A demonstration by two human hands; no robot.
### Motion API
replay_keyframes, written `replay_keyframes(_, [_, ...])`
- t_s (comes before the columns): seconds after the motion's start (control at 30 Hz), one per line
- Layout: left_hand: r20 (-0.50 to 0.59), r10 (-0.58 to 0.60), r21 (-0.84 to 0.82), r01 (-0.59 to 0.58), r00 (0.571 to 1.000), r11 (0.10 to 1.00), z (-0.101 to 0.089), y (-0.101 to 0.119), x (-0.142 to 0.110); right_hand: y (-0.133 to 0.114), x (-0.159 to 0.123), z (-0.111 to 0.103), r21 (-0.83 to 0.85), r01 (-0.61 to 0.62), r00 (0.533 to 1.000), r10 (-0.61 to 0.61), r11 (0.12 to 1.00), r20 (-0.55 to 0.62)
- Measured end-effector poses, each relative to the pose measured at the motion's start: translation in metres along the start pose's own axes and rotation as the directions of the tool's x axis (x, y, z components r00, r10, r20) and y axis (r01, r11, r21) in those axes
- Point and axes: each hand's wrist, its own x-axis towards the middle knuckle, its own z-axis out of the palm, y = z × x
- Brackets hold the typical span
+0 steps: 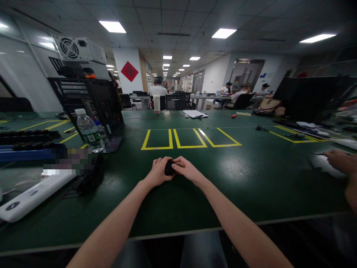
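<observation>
Close together over the green table [195, 208], both of my hands are closed on one small black object [169, 168]. My left hand [160, 172] wraps round it from the left, with the thumb below. From the other side, my right hand [185, 169] pinches its edge between thumb and fingers. The fingers cover much of the object, so its kind cannot be made out. Just beyond the hands lie three yellow tape outlines [175, 139] on the tabletop.
To the left stand a water bottle [88, 130], an open black computer case [95, 100] and a white power strip [36, 195]. A white cup [156, 104] and papers [195, 114] sit at the far edge. Another person's hand [338, 160] is at right, near a black monitor [318, 96].
</observation>
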Motion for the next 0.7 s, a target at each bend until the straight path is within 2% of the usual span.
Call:
replay_keyframes(0.23, [-0.004,-0.01,-0.011,0.01,1.0,1.0,0.0016,-0.002,-0.0005,-0.0015,0.0018,0.0014,0.032,-0.094,0.995,0.095,0.995,-0.029])
replay_keyframes(0.43, [-0.002,0.015,-0.003,-0.015,1.0,1.0,0.0001,-0.0016,-0.0009,-0.0039,-0.0022,-0.0033,0.016,-0.004,0.998,0.003,1.0,0.055])
replay_keyframes(0.57, [-0.008,0.024,-0.004,-0.024,1.0,1.0,-0.0003,-0.0006,-0.0007,-0.0019,-0.0015,-0.0018,0.021,0.017,1.0,-0.017,1.0,0.016])
replay_keyframes(0.7, [-0.001,0.014,-0.006,-0.014,1.0,1.0,0.0002,-0.0011,-0.0009,0.002,0.0032,-0.0004,0.031,-0.048,0.999,0.049,0.998,-0.022])
